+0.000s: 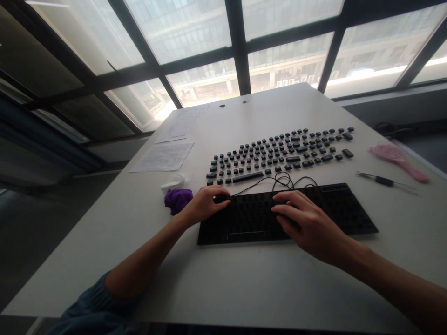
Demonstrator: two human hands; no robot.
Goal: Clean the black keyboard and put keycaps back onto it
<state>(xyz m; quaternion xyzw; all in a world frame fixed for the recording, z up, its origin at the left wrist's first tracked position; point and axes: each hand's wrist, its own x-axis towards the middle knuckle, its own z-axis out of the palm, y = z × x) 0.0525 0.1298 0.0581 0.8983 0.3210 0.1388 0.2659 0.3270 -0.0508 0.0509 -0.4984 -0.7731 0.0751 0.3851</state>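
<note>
The left hand (211, 204) pinches a small dark thing (220, 199) by the long black keyboard's (244, 216) back left corner. The right hand (296, 214) bends over its middle; I cannot tell if it grips anything. The keyboard lies toward the white table's (244, 284) front edge, loose black keys (247, 177) behind.

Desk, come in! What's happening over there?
Left fingers near far left corner of rectangular black keyboard; right fingers over its middle. Loose black plastic keycaps beyond. Possible snag: thin, looped black cable behind keyboard.
</note>
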